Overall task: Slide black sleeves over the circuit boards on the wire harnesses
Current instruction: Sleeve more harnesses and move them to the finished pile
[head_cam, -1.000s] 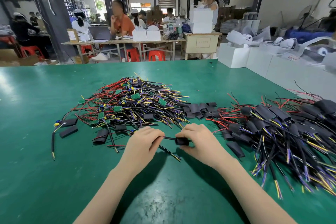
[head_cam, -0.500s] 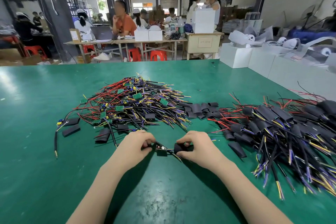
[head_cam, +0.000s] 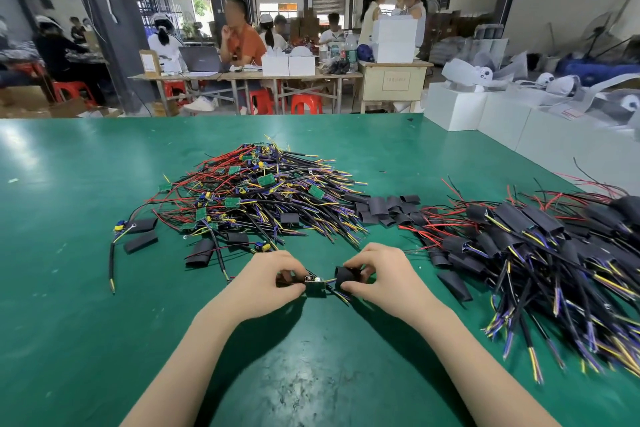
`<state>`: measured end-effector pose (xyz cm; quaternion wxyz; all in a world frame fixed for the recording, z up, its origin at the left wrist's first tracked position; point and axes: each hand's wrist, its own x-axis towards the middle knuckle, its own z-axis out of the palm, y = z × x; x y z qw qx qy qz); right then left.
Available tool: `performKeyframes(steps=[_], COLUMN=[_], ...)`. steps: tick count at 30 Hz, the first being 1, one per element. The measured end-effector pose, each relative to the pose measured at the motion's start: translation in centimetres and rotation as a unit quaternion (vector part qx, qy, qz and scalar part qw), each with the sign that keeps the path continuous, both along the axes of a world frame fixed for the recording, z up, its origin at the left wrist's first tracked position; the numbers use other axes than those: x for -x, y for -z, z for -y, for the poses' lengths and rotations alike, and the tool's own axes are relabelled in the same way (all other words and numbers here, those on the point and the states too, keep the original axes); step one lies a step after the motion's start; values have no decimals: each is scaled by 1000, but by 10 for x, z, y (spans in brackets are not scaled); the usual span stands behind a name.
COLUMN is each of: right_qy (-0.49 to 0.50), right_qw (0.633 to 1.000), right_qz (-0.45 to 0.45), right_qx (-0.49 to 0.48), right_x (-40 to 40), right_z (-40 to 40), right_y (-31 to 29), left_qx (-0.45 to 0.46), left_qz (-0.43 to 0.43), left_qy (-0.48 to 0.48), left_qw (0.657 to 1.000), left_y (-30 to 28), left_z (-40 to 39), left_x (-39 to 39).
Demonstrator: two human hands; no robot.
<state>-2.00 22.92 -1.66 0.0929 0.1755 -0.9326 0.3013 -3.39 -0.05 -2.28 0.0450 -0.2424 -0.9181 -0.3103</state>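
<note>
Sleeve (head_cam: 347, 277) pinched in right hand (head_cam: 382, 274), left hand (head_cam: 268, 282) gripping board (head_cam: 315, 284)

Blk sleeve (head_cam: 347, 276) just beside bare board (head_cam: 314, 284)

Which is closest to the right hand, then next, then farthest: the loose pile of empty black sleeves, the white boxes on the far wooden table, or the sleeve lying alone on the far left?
1. Loose pile of empty black sleeves, just beyond the right hand.
2. Lone sleeve, far left.
3. White boxes, far table.

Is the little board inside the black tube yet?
Not yet. The circuit board shows bare between the hands, and the black sleeve sits just beside it on the wires.
</note>
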Motion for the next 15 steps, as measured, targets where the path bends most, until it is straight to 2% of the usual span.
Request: performKeyframes(steps=[5, 9, 12, 15], right_qy=[-1, -21, -50, -66], right_qw=[1000, 999, 994, 996], right_qz=[-5, -26, -66, -56], right_qx=[-8, -36, -73, -35], right_x=[0, -2, -5, -6], right_z=[1, 1, 3, 3], right_y=[0, 0, -2, -5], left_qx=[-17, -72, -82, -95], left_qz=[10, 21, -37, -126], left_qy=[4, -14, -5, 19], left_qw=[1000, 997, 996, 987], left_y=[1, 0, -2, -6], left_z=[-7, -10, -13, -15], left_x=[-2, -3, -6, -9])
